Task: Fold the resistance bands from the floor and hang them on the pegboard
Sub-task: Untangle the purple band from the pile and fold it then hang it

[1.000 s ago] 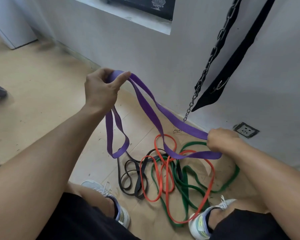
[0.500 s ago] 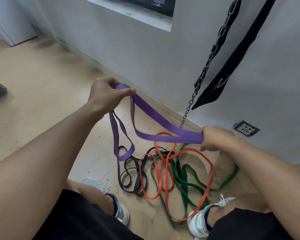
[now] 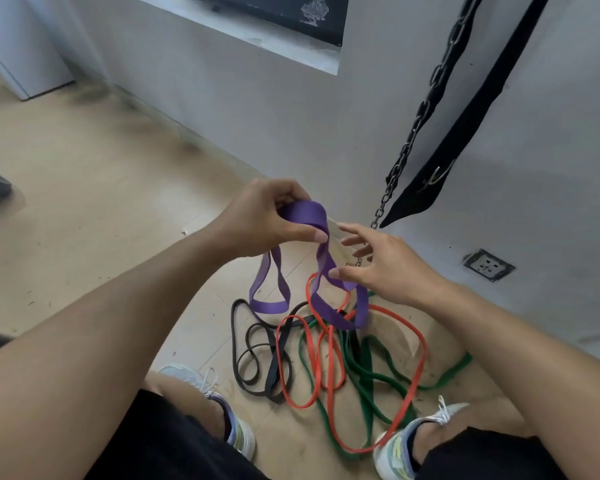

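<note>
Left hand (image 3: 264, 220) clamped on gathered top folds of purple band (image 3: 305, 216), held above the floor (image 3: 84, 202) with two loops hanging unequal; right hand (image 3: 388, 268) spread and slack-fingered, thumb touching one hanging strand, gripping nothing. Likely fault: folds slipping from the single pinch and springing apart, given no second grip on the lower loops. Further risk: longer loop dangling at the red band (image 3: 329, 358) and green band (image 3: 371, 375), liable to snag and drag the pile when lifted.
</note>
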A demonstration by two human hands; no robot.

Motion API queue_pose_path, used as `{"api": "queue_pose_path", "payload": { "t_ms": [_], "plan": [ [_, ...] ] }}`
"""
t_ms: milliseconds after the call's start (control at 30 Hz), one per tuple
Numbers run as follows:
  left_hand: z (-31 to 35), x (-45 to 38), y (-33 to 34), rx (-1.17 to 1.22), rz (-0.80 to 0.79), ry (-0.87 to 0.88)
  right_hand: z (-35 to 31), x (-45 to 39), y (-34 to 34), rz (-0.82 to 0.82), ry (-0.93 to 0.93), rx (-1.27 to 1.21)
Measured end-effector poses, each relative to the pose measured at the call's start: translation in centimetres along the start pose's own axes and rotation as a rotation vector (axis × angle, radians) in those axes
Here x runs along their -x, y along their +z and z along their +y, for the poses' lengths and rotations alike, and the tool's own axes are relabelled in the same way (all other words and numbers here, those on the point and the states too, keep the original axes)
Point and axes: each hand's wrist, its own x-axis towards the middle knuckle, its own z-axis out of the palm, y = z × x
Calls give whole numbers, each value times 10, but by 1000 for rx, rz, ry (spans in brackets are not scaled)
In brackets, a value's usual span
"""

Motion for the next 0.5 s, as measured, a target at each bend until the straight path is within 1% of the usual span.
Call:
{"api": "queue_pose_path", "payload": {
  "t_ms": [167,367,500],
  "plan": [
    [7,4,7,64,-3,70,-8,7,8,33,-66,-105],
    [12,7,9,92,55,103,-7,5,2,180,-80,-318],
    [14,8,6,117,37,101,-11,5,-12,326,-149,-453]
  ]
}}
